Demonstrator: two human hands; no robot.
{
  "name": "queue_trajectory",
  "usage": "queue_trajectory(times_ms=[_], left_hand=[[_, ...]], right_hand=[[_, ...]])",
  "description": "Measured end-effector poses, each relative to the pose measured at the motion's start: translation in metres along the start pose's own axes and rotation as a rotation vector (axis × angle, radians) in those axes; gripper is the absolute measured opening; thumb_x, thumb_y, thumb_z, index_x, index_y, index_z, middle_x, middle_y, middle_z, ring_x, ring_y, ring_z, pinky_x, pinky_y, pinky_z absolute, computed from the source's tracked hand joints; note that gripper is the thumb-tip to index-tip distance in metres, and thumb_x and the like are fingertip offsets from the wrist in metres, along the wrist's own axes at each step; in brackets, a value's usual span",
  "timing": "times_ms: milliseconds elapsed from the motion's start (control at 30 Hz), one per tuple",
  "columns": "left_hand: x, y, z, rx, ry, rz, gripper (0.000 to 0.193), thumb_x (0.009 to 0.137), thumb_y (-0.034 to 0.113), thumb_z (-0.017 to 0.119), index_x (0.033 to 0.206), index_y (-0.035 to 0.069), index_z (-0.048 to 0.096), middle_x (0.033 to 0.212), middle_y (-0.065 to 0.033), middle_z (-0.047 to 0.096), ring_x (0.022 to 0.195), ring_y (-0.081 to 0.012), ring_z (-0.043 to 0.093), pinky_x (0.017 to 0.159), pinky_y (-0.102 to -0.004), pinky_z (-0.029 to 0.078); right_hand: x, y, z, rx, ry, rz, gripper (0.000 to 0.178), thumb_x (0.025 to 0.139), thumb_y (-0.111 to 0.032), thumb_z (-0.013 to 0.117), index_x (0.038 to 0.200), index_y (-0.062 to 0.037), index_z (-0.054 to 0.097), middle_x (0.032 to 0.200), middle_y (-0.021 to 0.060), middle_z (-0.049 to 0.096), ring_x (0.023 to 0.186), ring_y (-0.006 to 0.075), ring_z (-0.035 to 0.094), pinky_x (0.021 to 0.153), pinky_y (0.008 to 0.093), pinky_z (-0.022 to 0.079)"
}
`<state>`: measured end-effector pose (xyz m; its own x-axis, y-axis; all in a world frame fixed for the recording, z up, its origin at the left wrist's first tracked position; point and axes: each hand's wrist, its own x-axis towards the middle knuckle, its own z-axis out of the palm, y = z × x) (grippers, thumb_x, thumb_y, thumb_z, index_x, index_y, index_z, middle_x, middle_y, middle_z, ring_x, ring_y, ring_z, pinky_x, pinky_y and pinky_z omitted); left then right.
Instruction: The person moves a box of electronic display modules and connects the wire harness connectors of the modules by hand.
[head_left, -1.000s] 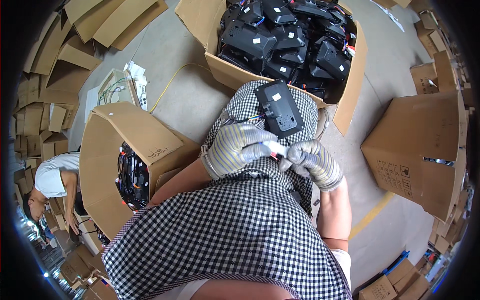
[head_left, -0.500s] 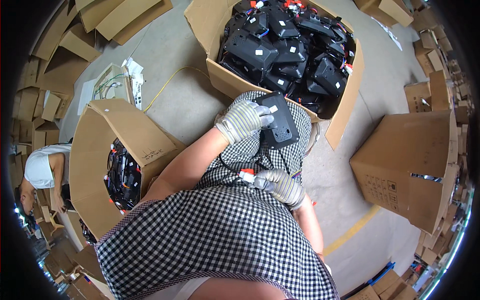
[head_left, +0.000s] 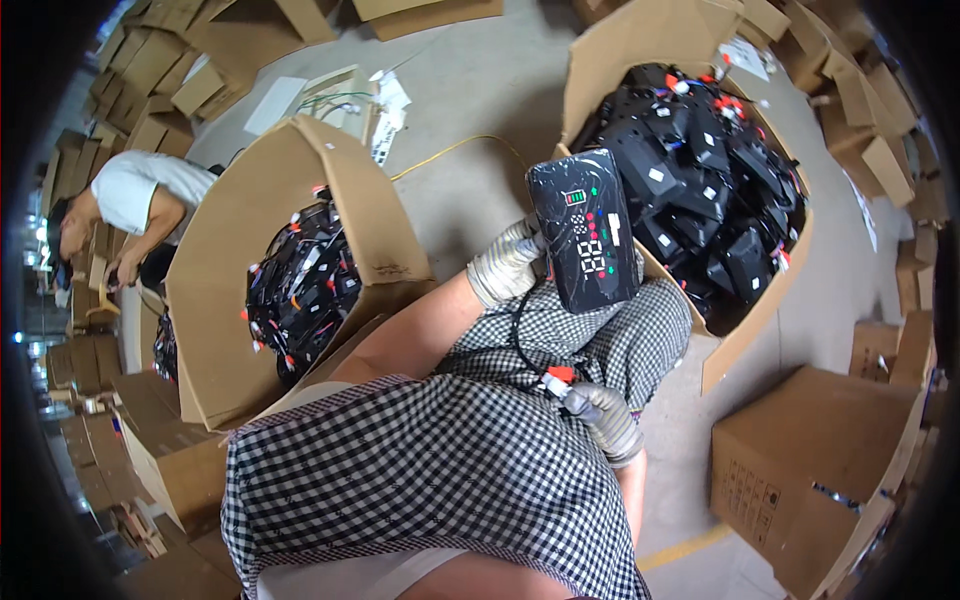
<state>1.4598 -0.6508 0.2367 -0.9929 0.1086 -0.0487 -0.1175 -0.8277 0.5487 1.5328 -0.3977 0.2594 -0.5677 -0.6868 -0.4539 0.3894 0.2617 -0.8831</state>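
My gloved left hand grips a flat black display panel by its left edge. The panel's glossy face is up, under wrinkled clear film, with lit white digits, a battery symbol and small red and green marks. Below it, my gloved right hand is closed on a white plug connector. A red connector sits against the white one. A black cable runs up from the connectors toward the panel. Both hands are over my lap, which a black-and-white checked apron covers.
An open carton of similar black units stands ahead to the right. Another carton, at the left, holds black wired units. A brown carton stands at the right. A yellow cord crosses the floor. Another person bends over at far left.
My left hand has turned the panel over, from its perforated back to its lit face. My right hand keeps hold of the white connector. The view has swung left, shifting the surroundings rightward.
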Motion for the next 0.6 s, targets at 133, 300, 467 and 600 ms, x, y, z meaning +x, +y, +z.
queue_trajectory(times_ms=[133,300,467,600], left_hand=[[-0.014,0.012,0.001,-0.05,0.004,0.057,0.064,0.072,0.031,0.073,0.127,0.009,0.048,0.122,-0.0048,0.056,0.111,-0.0191,0.053,0.097,-0.0377,0.043],[-0.022,0.012,-0.025,-0.174,-0.018,0.051,0.069,0.073,0.023,0.073,0.132,0.007,0.04,0.124,-0.0095,0.053,0.114,-0.0247,0.051,0.097,-0.0426,0.044],[-0.042,0.028,-0.023,-0.203,0.233,0.096,0.04,0.093,0.028,0.042,0.125,0.004,0.046,0.121,-0.0113,0.053,0.104,-0.0256,0.055,0.096,-0.0396,0.043],[-0.084,0.105,-0.049,0.028,0.695,0.667,0.029,0.093,0.023,0.044,0.114,0.004,0.052,0.11,-0.0039,0.057,0.098,-0.0162,0.053,0.089,-0.0294,0.043]], right_hand=[[0.001,0.001,0.001,0.02,-0.001,0.037,0.032,0.085,-0.034,0.062,0.083,-0.0025,0.065,0.079,-0.0009,0.064,0.075,0.0072,0.053,0.073,0.0238,0.043],[-0.001,0.003,0.002,-0.017,0.021,0.029,0.03,0.085,-0.031,0.062,0.083,-0.0019,0.066,0.077,-0.0003,0.064,0.072,0.0082,0.054,0.071,0.0248,0.043],[-0.001,-0.011,0.014,0.092,0.165,-0.086,0.031,0.084,-0.035,0.063,0.078,-0.0043,0.066,0.069,-0.003,0.059,0.065,0.0068,0.047,0.063,0.0232,0.04],[-0.001,0.027,-0.005,0.284,0.424,0.07,0.03,0.085,-0.035,0.063,0.074,-0.0076,0.061,0.063,-0.0056,0.053,0.059,0.0054,0.043,0.053,0.0207,0.034]])
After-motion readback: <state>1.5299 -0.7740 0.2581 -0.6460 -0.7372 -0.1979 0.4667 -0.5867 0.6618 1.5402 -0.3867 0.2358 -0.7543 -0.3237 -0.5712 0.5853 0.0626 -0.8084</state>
